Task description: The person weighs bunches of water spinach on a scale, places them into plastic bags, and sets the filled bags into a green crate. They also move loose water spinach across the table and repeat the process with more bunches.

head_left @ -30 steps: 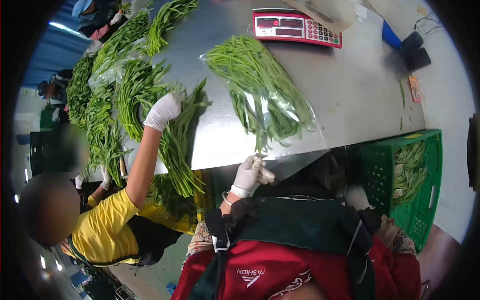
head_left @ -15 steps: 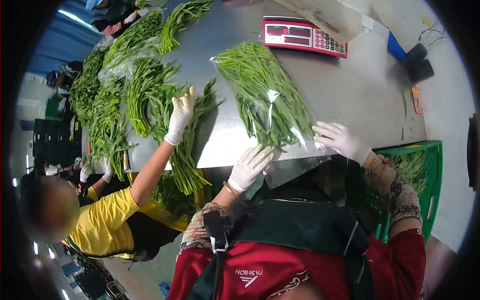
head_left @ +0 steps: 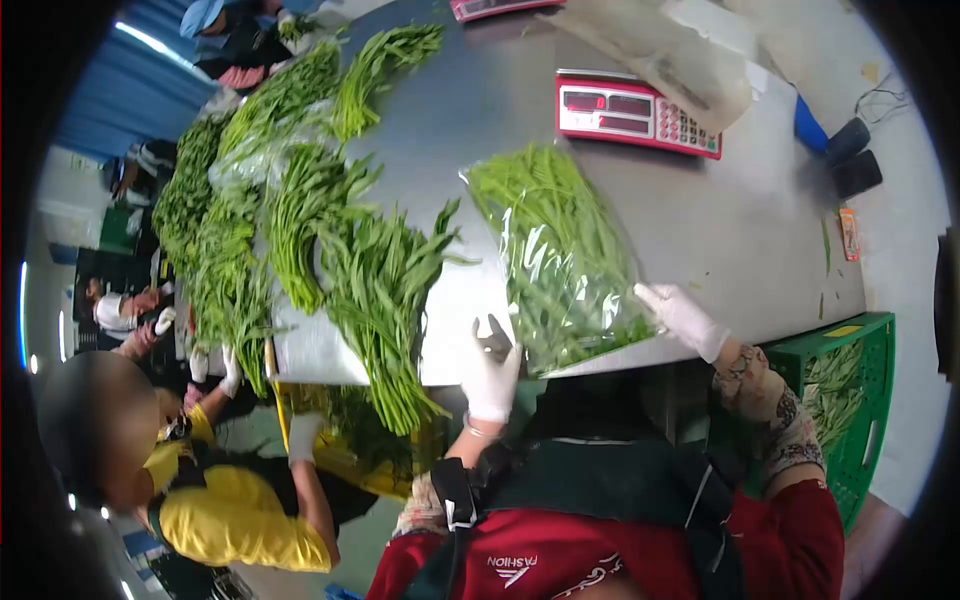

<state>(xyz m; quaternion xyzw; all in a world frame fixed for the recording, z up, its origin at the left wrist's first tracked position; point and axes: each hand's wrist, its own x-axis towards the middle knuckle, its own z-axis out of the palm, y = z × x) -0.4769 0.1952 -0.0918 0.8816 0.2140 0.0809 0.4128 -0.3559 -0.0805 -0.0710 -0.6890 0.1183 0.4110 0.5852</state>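
A clear plastic bag (head_left: 548, 245) filled with long-stemmed leafy greens lies flat on the metal table in front of me. My left hand (head_left: 491, 378), in a white glove, is just off the bag's lower left corner. Its fingers are apart, with a dark gap between them and nothing visible in the grip. At the bag's lower right edge, my gloved right hand (head_left: 688, 320) has its fingers drawn together on the plastic. A loose bunch of greens (head_left: 385, 290) lies left of the bag, its cut stems hanging over the table edge.
Beyond the bag stands a red electronic scale (head_left: 640, 112). More greens (head_left: 225, 250) are heaped along the table's left side. A green crate (head_left: 868, 420) holding greens is at my right. A co-worker in a yellow shirt (head_left: 245, 515) is at my left; other people work farther off.
My left hand has come off the bag's edge and turned fingers-up. My right hand's spread fingers have closed at the bag's side. The co-worker's hand has withdrawn from the loose bunch.
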